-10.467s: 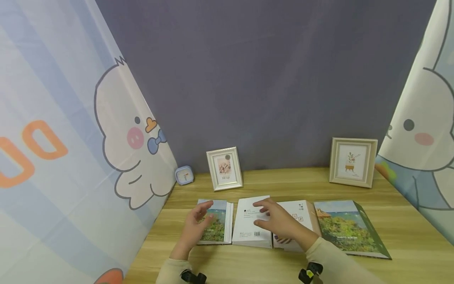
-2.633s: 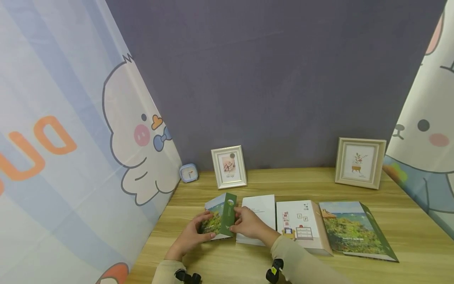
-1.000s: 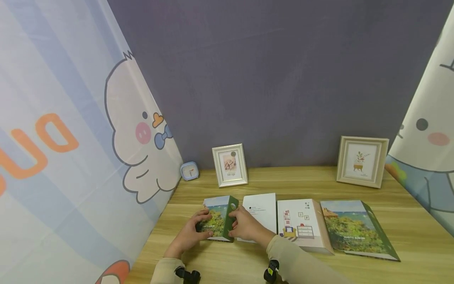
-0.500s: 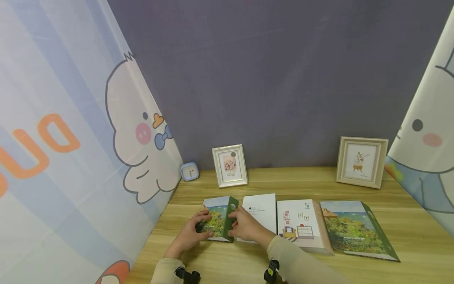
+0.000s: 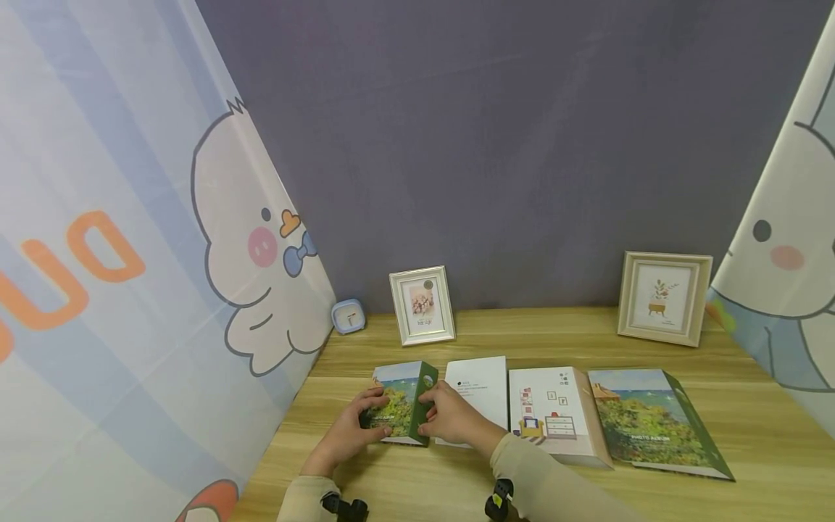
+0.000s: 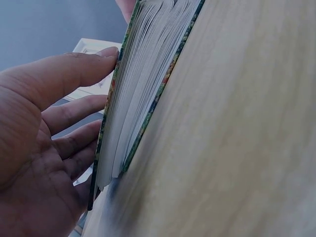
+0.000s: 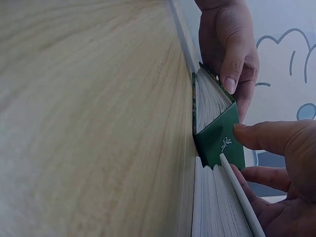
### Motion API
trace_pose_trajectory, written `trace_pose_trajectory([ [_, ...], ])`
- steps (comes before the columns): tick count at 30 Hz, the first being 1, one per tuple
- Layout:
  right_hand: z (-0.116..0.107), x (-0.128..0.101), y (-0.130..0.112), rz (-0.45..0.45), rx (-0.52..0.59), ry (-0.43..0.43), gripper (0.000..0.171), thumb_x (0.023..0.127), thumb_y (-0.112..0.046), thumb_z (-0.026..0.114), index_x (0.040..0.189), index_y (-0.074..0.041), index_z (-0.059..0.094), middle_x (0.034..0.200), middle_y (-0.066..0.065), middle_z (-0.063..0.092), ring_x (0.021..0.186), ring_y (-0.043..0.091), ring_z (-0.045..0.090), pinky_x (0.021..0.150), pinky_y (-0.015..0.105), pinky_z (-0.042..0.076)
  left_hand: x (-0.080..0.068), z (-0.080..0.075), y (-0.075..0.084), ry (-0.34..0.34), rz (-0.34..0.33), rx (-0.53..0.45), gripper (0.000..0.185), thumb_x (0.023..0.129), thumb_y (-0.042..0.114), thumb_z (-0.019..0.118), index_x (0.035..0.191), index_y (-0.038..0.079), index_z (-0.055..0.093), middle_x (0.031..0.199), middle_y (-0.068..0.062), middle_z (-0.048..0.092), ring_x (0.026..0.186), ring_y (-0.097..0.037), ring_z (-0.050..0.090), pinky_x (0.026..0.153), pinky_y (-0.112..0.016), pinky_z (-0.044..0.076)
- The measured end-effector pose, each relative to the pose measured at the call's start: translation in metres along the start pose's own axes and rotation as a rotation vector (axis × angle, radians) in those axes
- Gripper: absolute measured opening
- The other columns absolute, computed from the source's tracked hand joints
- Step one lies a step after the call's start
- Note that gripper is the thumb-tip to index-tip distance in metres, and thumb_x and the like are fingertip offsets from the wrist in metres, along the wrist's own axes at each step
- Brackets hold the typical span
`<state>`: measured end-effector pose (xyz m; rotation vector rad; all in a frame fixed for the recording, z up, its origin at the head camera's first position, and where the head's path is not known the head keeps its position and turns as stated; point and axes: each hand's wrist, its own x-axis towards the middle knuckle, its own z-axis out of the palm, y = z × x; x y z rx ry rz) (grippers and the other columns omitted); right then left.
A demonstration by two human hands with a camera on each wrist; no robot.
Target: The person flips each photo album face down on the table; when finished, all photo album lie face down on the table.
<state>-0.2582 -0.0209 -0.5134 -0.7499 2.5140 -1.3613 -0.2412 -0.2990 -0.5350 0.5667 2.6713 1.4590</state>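
Observation:
A small photo album [image 5: 401, 399] with a landscape cover lies at the left end of a row on the table, its green spine facing right. My left hand [image 5: 350, 428] rests on its cover from the left, thumb near the lower edge. In the left wrist view, the thumb and relaxed fingers [image 6: 81, 74] touch the cover beside the page edges. My right hand [image 5: 450, 415] touches the spine with thumb and fingertips. The right wrist view has its thumb [image 7: 264, 136] on the green spine. A white album [image 5: 485, 384] lies just right, partly hidden under my right hand.
Farther right lie an album with furniture drawings [image 5: 548, 399] and a larger landscape album [image 5: 652, 420]. Behind stand a small blue clock [image 5: 349, 317], a silver picture frame [image 5: 423, 306] and a beige frame [image 5: 664, 299]. Printed curtains flank the wooden table [image 5: 522, 333].
Earlier my hands hovered and the small album's page edges faced right. Later it was tilted between my hands with its spine right; now it lies flat. Over the last second, hands and album barely move.

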Motion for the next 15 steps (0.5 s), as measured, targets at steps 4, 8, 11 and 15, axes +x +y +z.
trace_pose_trajectory([
  [4, -0.001, 0.001, 0.001, -0.010, 0.003, -0.005, 0.055, 0.085, -0.016, 0.089, 0.133, 0.001, 0.067, 0.116, 0.005, 0.053, 0.094, 0.016, 0.062, 0.074, 0.026, 0.056, 0.001, -0.001, 0.001, -0.011, -0.018, -0.018, 0.058, 0.090, 0.023, 0.086, 0.142, 0.009, 0.063, 0.164, -0.013, 0.039, 0.154, -0.044, 0.024, 0.119, -0.070, 0.024],
  [8, -0.006, -0.001, 0.001, -0.026, 0.018, -0.023, 0.052, 0.087, -0.019, 0.087, 0.132, -0.001, 0.069, 0.117, 0.006, 0.056, 0.094, 0.014, 0.063, 0.074, 0.027, 0.056, 0.001, -0.003, 0.004, -0.020, -0.036, -0.022, 0.059, 0.090, 0.023, 0.085, 0.142, 0.007, 0.063, 0.164, -0.013, 0.038, 0.154, -0.045, 0.023, 0.119, -0.071, 0.022],
  [11, -0.014, -0.004, 0.000, -0.043, 0.035, -0.040, 0.049, 0.090, -0.020, 0.085, 0.133, -0.002, 0.069, 0.122, 0.009, 0.057, 0.098, 0.016, 0.065, 0.075, 0.029, 0.058, 0.002, -0.006, 0.009, -0.009, -0.048, -0.027, 0.058, 0.091, 0.021, 0.085, 0.143, 0.006, 0.062, 0.163, -0.016, 0.039, 0.153, -0.047, 0.023, 0.118, -0.073, 0.021],
  [15, -0.029, -0.010, 0.001, -0.081, 0.046, -0.043, 0.046, 0.095, -0.018, 0.080, 0.135, -0.002, 0.066, 0.129, 0.015, 0.056, 0.108, 0.028, 0.067, 0.081, 0.033, 0.060, 0.007, -0.008, 0.016, 0.044, -0.023, -0.016, 0.053, 0.095, 0.017, 0.080, 0.143, 0.005, 0.062, 0.161, -0.021, 0.041, 0.152, -0.048, 0.026, 0.117, -0.075, 0.021],
])
